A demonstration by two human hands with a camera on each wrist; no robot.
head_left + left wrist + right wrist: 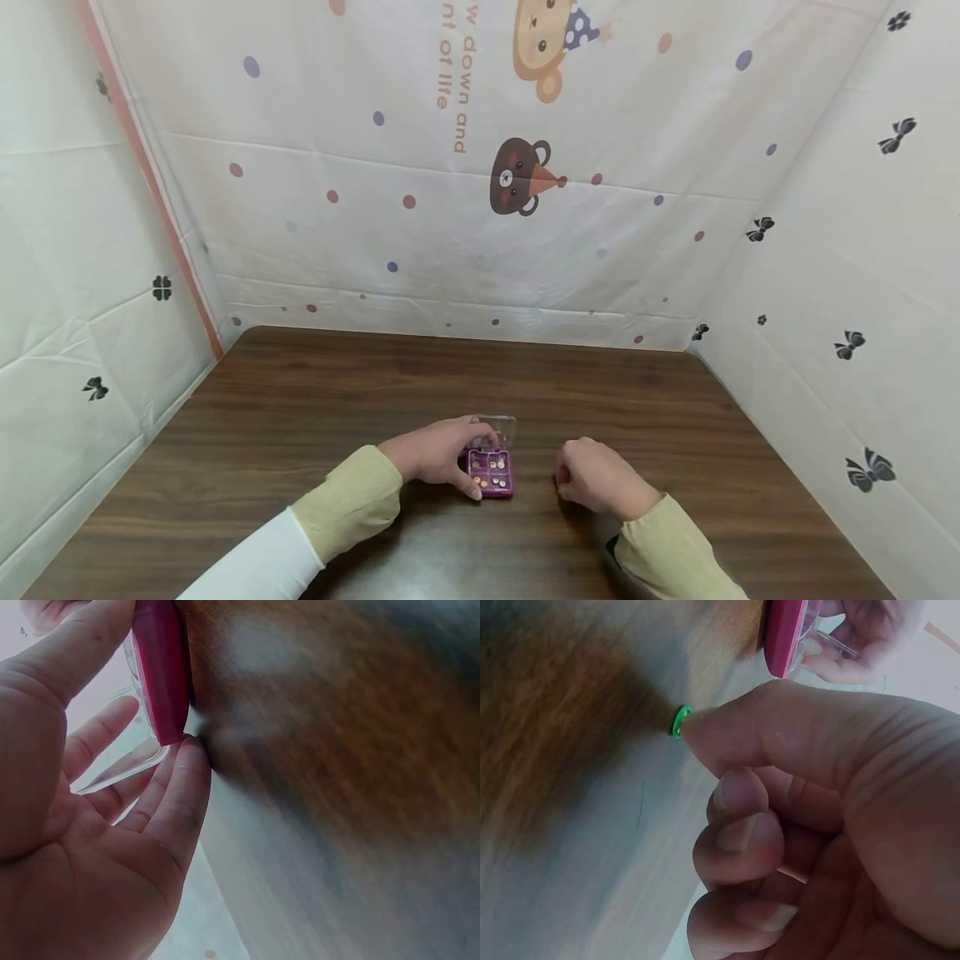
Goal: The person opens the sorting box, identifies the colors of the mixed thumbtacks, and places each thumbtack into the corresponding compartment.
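A purple compartment box [512, 477] stands on the table with its clear lid [506, 427] raised at the back. Small round buttons [500, 482], some orange and some pale, lie in its sections. My left hand [441, 452] grips the box from the left, thumb along the front side and fingers behind by the lid. To the right of the box, my right hand [596, 477] is low over the table with its fingers curled. In the right wrist view its thumb tip pinches a small green button [679, 721] close to the tabletop; the index fingertip is hidden behind the thumb.
The brown wood-grain table [360, 379] reaches back to a white printed curtain [420, 242] with dots and bear faces. Similar white sheets [810, 275] with dark bow prints hang along both sides.
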